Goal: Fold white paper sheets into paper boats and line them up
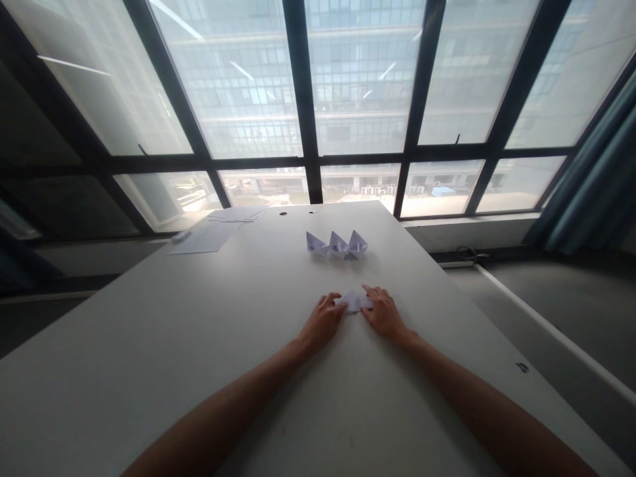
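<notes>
Between my two hands is a small folded white paper boat (352, 302), low over the white table (238, 311). My left hand (324, 321) pinches its left end between thumb and fingers. At the right end, my right hand (383, 315) grips the paper, its index finger stretched out above it. Both hands partly hide the ends of the folded paper. Just beyond them, three finished paper boats (338, 246) stand upright in a row, close together.
A stack of white paper sheets (203, 237) lies at the far left of the table. Two dark holes (283, 213) show near the far edge. Tall windows (358, 79) rise behind it, with a blue curtain (586, 159) at right. A small dark mark (521, 367) sits near the right edge.
</notes>
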Motion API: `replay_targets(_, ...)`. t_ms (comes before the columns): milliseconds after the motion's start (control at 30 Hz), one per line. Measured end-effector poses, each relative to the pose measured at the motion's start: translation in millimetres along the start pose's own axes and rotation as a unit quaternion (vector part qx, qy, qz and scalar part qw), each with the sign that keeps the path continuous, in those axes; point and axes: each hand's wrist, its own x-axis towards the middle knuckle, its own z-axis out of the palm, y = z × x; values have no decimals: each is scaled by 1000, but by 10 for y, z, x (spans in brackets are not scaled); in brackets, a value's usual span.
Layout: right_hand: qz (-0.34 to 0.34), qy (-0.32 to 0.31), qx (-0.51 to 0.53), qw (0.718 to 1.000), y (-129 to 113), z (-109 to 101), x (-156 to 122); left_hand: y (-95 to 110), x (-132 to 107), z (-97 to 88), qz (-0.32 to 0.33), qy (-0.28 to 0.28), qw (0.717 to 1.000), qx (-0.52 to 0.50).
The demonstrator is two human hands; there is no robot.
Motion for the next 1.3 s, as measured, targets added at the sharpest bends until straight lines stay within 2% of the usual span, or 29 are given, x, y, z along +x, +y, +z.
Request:
replay_targets(133,-67,-14,-22,997,-92,-34,-60,16,3,20,-23,-52,998,4)
replay_targets(233,-122,-76,-35,989,-162,2,-124,26,-5,42,-30,-83,996,2)
replay_targets(333,-136,-139,-42,980,-187,57,-165,21,-25,58,-29,-104,994,17)
replay_targets(433,-133,-159,-47,977,-175,77,-167,16,-41,46,-16,-136,990,45)
replay_targets(567,-132,-166,-50,976,-164,68,-157,37,-45,-13,-10,-175,982,77)
replay_targets(700,-121,-159,-58,978,-161,78,-175,69,-47,-64,-12,-187,978,89)
replay_targets(967,15,-128,-103,986,62,115,-211,22,-76,-12,-3,-167,982,85)
replay_targets(1067,49,-107,-101,988,75,108,-208,10,-77,-2,-5,-165,983,82)
replay_targets(1133,34,-83,-97,991,27,83,-200,14,-74,-7,-6,-166,983,80)
replay_targets(1200,-18,-73,-86,993,-44,55,-192,24,-70,-15,-8,-168,983,78)
replay_targets(1300,-93,-102,-67,988,-135,40,-192,39,-66,-20,-11,-169,983,77)
